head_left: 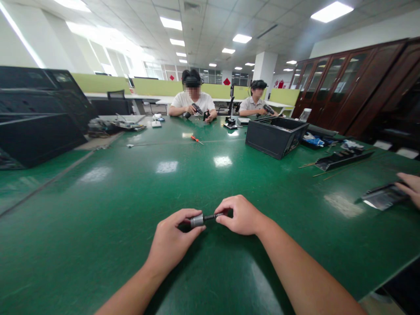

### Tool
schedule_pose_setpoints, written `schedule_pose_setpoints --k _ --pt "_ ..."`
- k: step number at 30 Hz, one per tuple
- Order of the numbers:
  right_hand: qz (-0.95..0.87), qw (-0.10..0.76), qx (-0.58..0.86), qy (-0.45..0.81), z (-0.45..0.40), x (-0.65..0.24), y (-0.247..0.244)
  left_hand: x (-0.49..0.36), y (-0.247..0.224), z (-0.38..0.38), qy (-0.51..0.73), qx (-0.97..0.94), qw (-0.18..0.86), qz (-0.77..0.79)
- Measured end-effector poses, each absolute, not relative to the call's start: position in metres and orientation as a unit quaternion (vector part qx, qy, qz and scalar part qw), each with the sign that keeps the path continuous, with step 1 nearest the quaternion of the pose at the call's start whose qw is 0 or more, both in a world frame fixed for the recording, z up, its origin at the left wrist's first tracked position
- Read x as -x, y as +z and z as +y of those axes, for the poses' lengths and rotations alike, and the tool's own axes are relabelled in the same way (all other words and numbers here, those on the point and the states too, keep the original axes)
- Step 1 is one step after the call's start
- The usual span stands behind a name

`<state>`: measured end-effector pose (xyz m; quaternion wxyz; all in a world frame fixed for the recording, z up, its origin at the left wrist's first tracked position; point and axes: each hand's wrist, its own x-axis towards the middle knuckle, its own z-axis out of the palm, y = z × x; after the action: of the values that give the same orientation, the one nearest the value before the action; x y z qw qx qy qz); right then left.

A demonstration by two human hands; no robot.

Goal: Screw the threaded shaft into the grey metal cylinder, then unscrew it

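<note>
Head view of a two-handed grip over a glossy green surface (131, 192). A short, silvery-grey metallic cylinder (197, 220) lies roughly horizontal, in line with a narrow dark shaft (209, 217) that extends from its right end. Both are held above the near, central part of the surface. The left hand (172, 234) grasps the cylinder, its thumb below and fingers above. The right hand (241, 214) pinches the far end of the shaft between thumb and fingertips. Between the hands, the middle of the shaft is exposed.

Beyond, well apart from the hands, a screwdriver with a red-orange handle (196, 139) lies on the surface. To its right stands a black, open-topped rectangular case (264, 138); at far left are large dark casings (36, 142). At the right edge, another person's hand (410, 186) touches a flat, dark, blurred panel (385, 196). Across the surface sit a person in a white T-shirt (208, 101), holding a dark power drill (197, 108), and a second person in a pale shirt (251, 105), also with a drill (268, 109).
</note>
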<state>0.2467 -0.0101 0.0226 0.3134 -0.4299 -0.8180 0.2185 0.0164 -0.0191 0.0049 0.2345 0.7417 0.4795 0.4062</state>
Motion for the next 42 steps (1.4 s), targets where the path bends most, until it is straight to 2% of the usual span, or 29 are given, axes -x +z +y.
schedule_pose_setpoints --k 29,42 --pt "-0.807 0.324 0.433 0.238 -0.0056 -0.2515 0.018 -0.0141 0.0039 -0.0169 0.4 -0.726 0.252 0.5" --pt "-0.801 0.327 0.44 0.241 -0.0035 -0.2541 0.0176 -0.0112 0.0034 -0.0143 0.396 -0.734 0.228 0.502"
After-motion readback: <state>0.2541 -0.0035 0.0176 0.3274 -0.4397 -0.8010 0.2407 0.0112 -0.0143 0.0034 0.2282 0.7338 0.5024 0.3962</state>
